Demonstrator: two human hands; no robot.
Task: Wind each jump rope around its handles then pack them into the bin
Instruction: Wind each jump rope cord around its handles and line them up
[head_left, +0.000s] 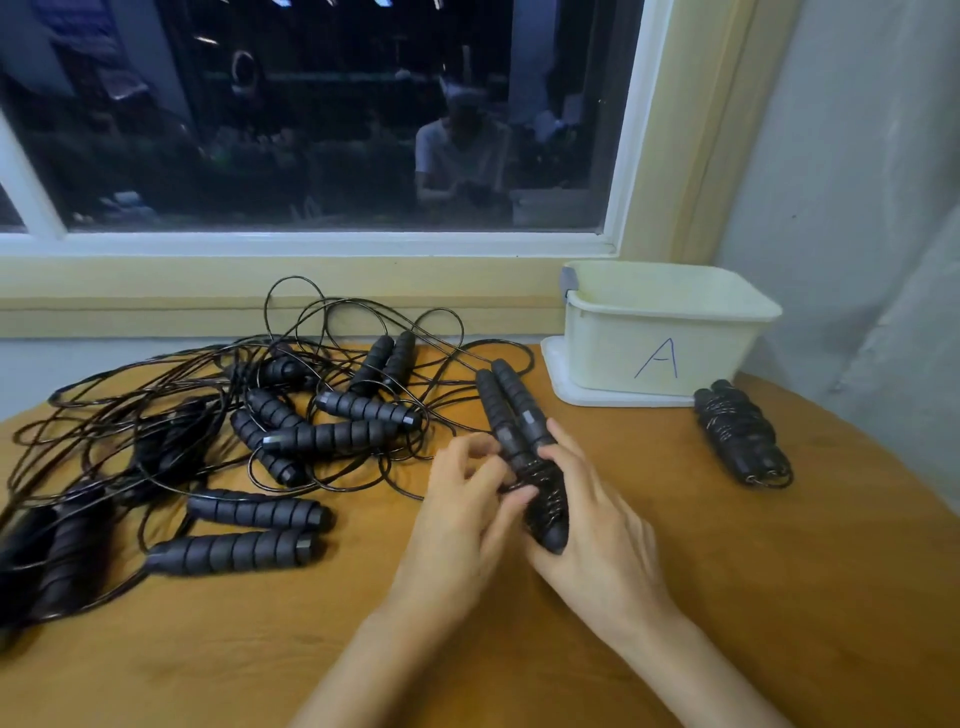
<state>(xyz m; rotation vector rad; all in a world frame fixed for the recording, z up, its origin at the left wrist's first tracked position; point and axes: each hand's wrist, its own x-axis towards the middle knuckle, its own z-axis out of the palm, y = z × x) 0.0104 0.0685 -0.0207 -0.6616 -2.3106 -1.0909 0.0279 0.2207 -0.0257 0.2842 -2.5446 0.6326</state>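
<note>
Right hand (597, 545) cupping handles (511, 410), left hand (462, 525) maybe pinching

Paired handles (511, 410) in left hand (467, 514), right hand (597, 535); rope (545, 491) part-wound.

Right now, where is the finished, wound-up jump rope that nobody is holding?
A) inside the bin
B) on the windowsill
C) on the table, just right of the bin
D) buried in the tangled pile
C: the wound bundle lies on the table, outside the bin and to its right.
</note>
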